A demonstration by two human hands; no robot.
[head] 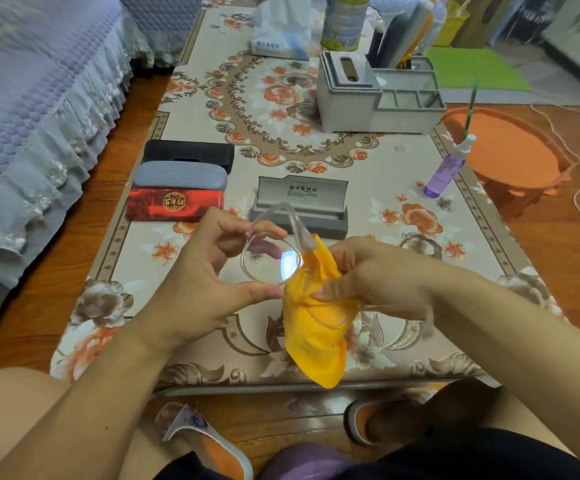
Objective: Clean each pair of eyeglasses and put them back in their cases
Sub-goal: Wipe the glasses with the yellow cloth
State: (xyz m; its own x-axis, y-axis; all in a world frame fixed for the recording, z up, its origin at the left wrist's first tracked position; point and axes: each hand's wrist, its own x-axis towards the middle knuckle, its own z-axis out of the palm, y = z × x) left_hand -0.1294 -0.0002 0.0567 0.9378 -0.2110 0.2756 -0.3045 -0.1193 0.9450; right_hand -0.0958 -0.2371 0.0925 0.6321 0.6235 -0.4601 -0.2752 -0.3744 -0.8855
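Clear-framed eyeglasses are held above the table's near half. My left hand pinches the rim of the left lens between thumb and forefinger. My right hand grips a yellow cloth wrapped over the other lens, which shows only as a faint outline through the cloth. Behind the glasses an open grey case stands on the table with its lid up. Three closed cases lie in a row at the left: black, grey and red.
A purple spray bottle stands near the table's right edge. A grey tissue box and organiser, a can and a white bag stand at the far end. An orange stool is to the right, a sofa to the left.
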